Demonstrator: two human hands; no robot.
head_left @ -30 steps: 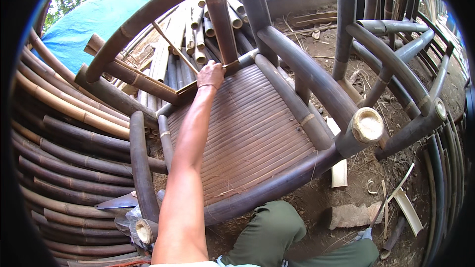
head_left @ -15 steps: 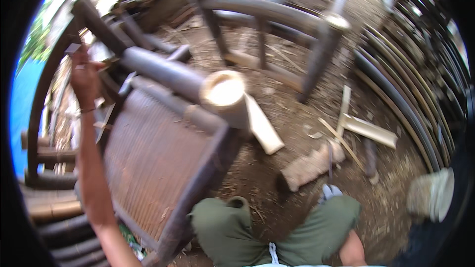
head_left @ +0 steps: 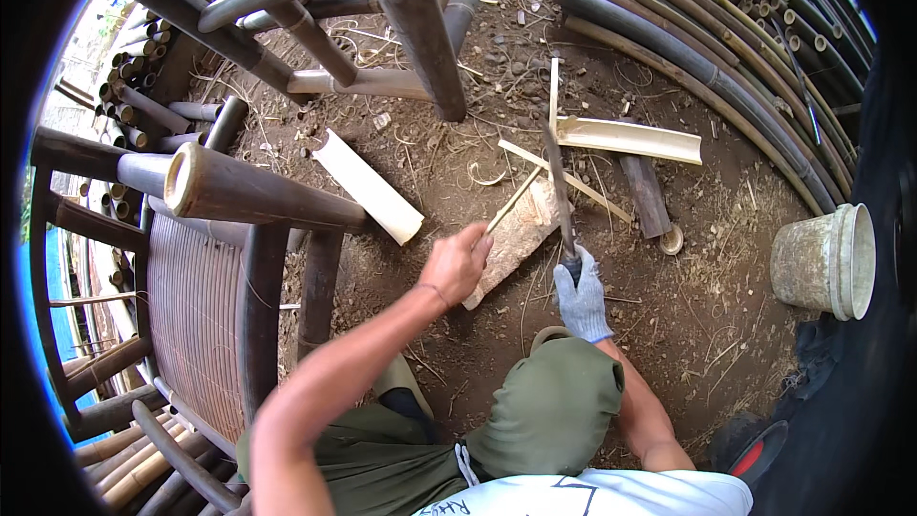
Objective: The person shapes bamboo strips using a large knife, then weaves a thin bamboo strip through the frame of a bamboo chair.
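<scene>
In the head view, the bare left hand was closed in a pinch, thumb against curled fingers, on the near end of a thin bamboo strip. The strip slanted up and rightward from those fingers, over the wood block, which lay just beyond and to the right of that hand. The gloved right hand was wrapped fully around the handle of a long-bladed knife, whose blade pointed away from the glove, close to the strip's far end. From above, it was hard to tell whether blade and strip touched.

Handling this well, I judged, called for keeping the strip backed by the block, the bare fingertips well clear of the edge, and the gloved wrist steady so that the blade met the bamboo at a shallow angle. A loose flat bamboo strip crossed behind the blade, beyond the glove, and could have snagged it; a split bamboo half lay farther out. The bamboo chair's slatted seat stood well left of the bare hand.
</scene>
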